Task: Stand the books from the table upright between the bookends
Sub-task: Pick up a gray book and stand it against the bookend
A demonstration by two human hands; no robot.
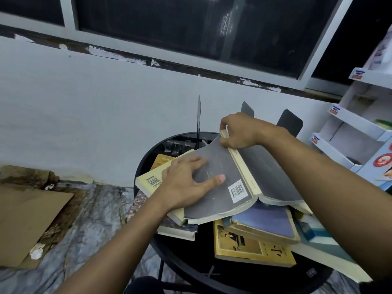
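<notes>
— Fingers point(196, 160) of the left hand point(186, 184): how are they seen?
— They are spread wide and laid flat on the back cover of a grey paperback point(214, 198), with the thumb stretched toward the white barcode label point(238, 190). Nothing is gripped by them.
— And the right hand point(241, 132)?
— Its fingers point(224, 124) are curled over the far end of the cream spine, which is pinched between them and the thumb. The grey paperback is held open and face down, with its covers drooping to either side of the spine.
— Where is that book found?
— It is spread over a loose heap of books on the round black tabletop point(203, 251). Whether it is lifted clear of the heap cannot be told. Under its left cover a cream book with a barcode point(148, 183) and an orange book point(161, 160) are seen. Under its right side a blue-violet book point(267, 219), a yellow book point(250, 249) and a white and teal book point(314, 232) are stacked askew.
— Are the bookends shown?
— Three dark ones are stood upright at the far side of the tabletop. A thin bookend point(199, 115) is seen edge-on, a second bookend point(247, 109) is partly hidden behind the right hand, and a third bookend point(289, 122) is placed further right.
— What is seen around the tabletop?
— A pale wall point(84, 102) is seen beneath a dark window point(159, 28), a white display shelf point(347, 124) at the right, and flattened cardboard point(27, 219) on the floor at the left.
</notes>
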